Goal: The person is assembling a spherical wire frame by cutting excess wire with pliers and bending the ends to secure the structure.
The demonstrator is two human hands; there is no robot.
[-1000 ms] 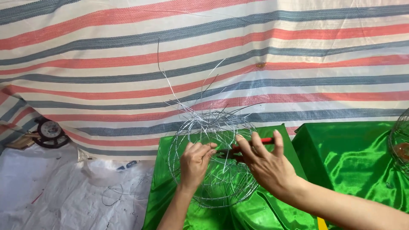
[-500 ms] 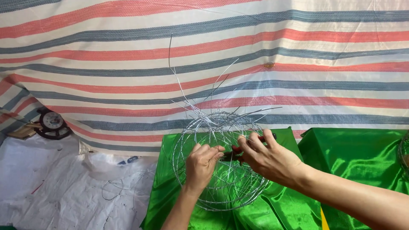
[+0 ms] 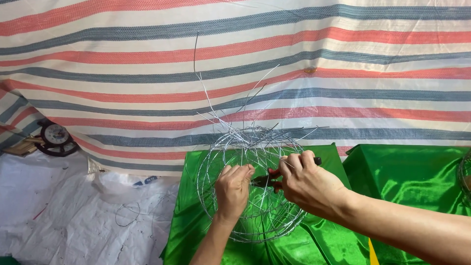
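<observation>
Wire ball frame (image 3: pixel 250 191) sits over green cloth (image 3: pixel 196 230), loose ends splaying upward into free space. Left hand (image 3: pixel 233 189) fingers pinch its wires; right hand (image 3: pixel 309 184) fingers grip red-handled pliers (image 3: pixel 269 180).

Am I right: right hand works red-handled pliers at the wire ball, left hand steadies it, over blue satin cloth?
Not quite: the cloth is green, not blue, as the head view shows. The rest stands: the right hand works red-handled pliers at the wire ball, and the left hand steadies it.

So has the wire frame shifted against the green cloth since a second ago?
Cannot tell; the wire frame sits over the same green cloth corner, and the camera itself moved.
</observation>
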